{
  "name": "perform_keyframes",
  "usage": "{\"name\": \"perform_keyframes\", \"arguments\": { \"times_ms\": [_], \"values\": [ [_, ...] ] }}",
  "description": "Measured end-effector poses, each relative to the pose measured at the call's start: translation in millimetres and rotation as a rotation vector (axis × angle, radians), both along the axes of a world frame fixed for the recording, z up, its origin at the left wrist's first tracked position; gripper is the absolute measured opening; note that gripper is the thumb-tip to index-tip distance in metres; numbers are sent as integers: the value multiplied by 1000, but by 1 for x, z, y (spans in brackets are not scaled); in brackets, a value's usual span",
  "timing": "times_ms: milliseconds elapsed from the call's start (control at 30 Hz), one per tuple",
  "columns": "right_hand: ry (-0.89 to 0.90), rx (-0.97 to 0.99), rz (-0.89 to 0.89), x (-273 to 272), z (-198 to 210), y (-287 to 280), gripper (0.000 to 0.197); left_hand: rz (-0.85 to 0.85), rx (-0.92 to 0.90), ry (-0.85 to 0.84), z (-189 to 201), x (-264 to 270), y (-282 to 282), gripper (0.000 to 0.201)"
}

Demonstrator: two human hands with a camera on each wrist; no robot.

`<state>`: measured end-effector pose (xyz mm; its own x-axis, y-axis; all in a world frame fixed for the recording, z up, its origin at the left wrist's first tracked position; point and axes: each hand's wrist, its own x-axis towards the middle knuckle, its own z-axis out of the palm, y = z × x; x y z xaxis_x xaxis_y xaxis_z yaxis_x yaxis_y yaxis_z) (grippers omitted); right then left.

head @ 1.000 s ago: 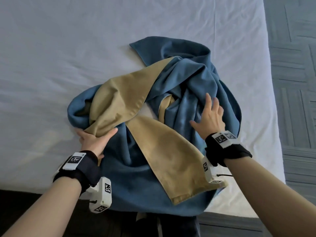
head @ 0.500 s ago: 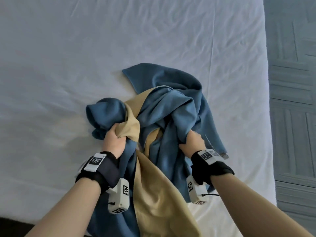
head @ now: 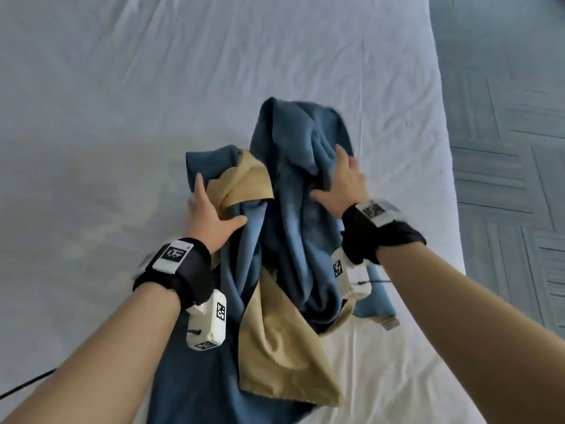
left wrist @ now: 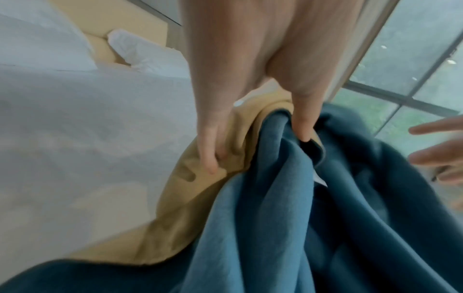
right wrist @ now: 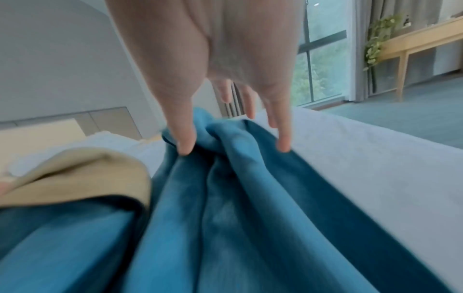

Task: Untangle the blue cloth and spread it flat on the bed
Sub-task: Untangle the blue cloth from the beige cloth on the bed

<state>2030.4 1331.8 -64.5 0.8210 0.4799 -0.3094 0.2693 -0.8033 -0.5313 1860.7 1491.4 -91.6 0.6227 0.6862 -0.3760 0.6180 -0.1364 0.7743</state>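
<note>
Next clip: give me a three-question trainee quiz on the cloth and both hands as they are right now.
1. True or false: the blue cloth lies flat on the bed.
2. What colour is the cloth's other face, under the left hand?
3. The right hand is: A) fisted in the cloth, B) open-fingered on the cloth, C) off the cloth.

Key: 1 false, it is bunched in folds; 2 tan; 3 B.

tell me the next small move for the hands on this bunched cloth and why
Probably close each hand on a fold and draw them apart sideways. The blue cloth is still bunched into a ridge on the bed, its tan side folded in. The left hand and right hand lie with straight fingers on either flank, neither with a grip on it.
</note>
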Motion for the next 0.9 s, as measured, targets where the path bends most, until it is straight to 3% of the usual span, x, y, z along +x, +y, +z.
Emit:
{"name": "perform_keyframes", "arguments": {
  "times_ms": [100, 233, 300, 367, 433, 533, 700, 833, 900],
  "values": [
    [228, -292, -28, -34, -37, -19, 128, -76, 81, 160, -18, -10, -13, 121],
    [413, -464, -34, -93, -91, -35, 138, -159, 122, 307, -49, -24, -43, 131],
    [306, -532, -6, -110, -112, -37, 130, -170, 130, 345, -64, -30, -57, 137],
    [119, -584, 67, -112, -124, -35, 104, -181, 183, 365, -74, -34, -65, 139],
    [67, -554, 128, -103, -128, -32, 78, -186, 207, 385, -79, -34, -66, 139],
    [88, -481, 259, -79, -118, -29, 49, -197, 186, 382, -78, -32, -66, 134],
    [-241, -364, 431, -13, -71, -5, 27, -209, 181, 402, -65, -34, -55, 113],
    [-485, -144, 199, 67, -16, 14, 29, -248, 239, 439, -57, -42, -48, 108],
    [-514, -116, 74, 97, 4, 17, 37, -264, 254, 445, -56, -43, -46, 108]
  ]
}}
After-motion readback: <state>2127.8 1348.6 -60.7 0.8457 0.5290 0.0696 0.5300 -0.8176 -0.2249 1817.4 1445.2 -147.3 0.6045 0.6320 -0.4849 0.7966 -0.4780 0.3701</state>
